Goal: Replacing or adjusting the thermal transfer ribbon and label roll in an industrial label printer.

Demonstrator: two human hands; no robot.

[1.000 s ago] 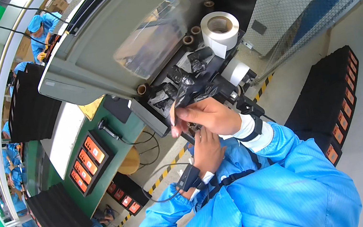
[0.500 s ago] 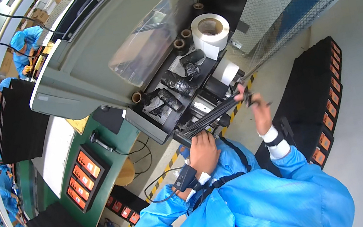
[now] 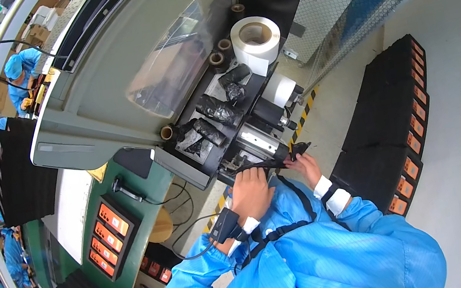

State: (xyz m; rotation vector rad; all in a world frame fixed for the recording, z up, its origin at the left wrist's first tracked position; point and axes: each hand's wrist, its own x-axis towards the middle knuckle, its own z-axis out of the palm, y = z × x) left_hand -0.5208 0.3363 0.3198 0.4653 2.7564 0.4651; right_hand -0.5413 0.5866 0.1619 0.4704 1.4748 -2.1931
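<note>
A thin black film, gathered into a loose strip, runs between my two hands at the front of an opened grey label printer. My left hand has its fingers curled over the film's left part, close to the printer's front edge. With bent fingers, my right hand grips the bunched right end, where a crumpled tuft sticks up. Just beyond my hands lies the printer's silver roller mechanism. A white label roll is mounted behind it.
Used black film rolls and a large white label roll rest on the printer. Black trays with orange-faced items are stacked at right. A scanner and another tray occupy the green table. Co-workers are at far left.
My right hand has come down and left, closer to my left hand. The film, stretched up to the right before, now hangs short and bunched between them. The view has shifted slightly.
</note>
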